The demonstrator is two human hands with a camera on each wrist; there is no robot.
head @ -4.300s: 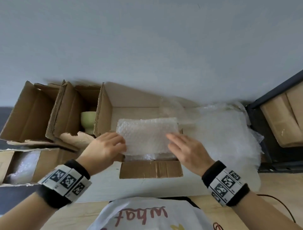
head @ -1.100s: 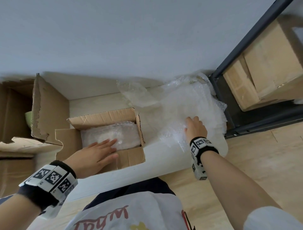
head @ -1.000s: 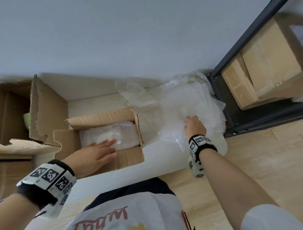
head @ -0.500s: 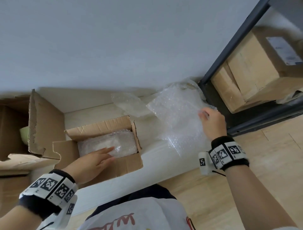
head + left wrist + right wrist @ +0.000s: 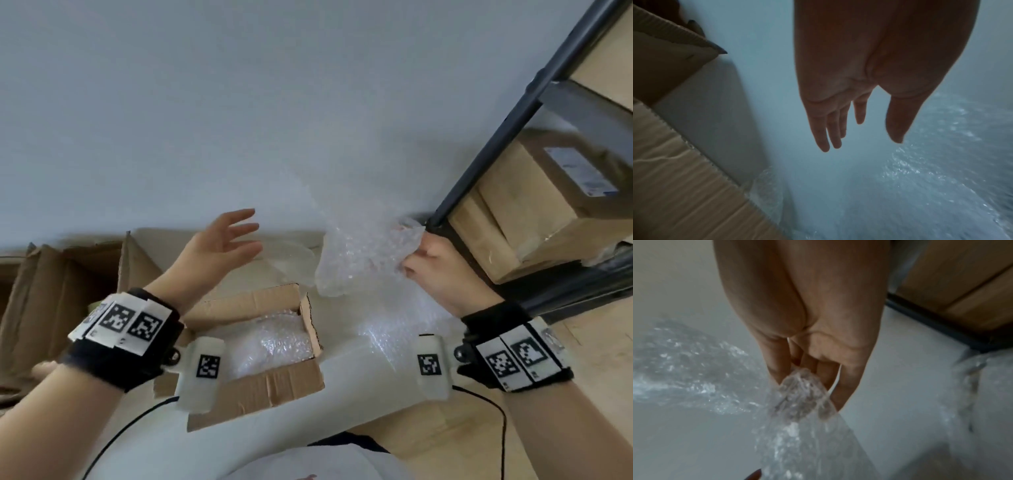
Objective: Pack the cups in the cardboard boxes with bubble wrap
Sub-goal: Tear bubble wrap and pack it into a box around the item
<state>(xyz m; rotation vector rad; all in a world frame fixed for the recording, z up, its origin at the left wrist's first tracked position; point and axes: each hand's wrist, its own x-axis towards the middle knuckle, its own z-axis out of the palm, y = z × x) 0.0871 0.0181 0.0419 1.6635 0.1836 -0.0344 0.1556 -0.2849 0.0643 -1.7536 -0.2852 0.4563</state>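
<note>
A small open cardboard box (image 5: 270, 387) sits on the white table (image 5: 359, 373), a bubble-wrapped bundle (image 5: 270, 342) lying inside it. My right hand (image 5: 435, 263) pinches one corner of a loose bubble wrap sheet (image 5: 359, 260) and holds it up above the table; the right wrist view shows the sheet (image 5: 803, 395) bunched between thumb and fingers (image 5: 840, 386). My left hand (image 5: 222, 246) hovers in the air above the box with fingers spread and straight, holding nothing, reaching toward the sheet. In the left wrist view the hand (image 5: 855, 126) is bare. No cup is visible.
More bubble wrap (image 5: 397, 329) lies on the table right of the box. Larger open cardboard boxes (image 5: 68, 284) stand at the left. A dark metal shelf frame (image 5: 507, 137) with stacked cardboard boxes (image 5: 534, 212) stands close on the right. The wall is right behind.
My right hand has lifted a bubble wrap sheet off the pile. My left hand has left the bundle in the box and risen toward the sheet.
</note>
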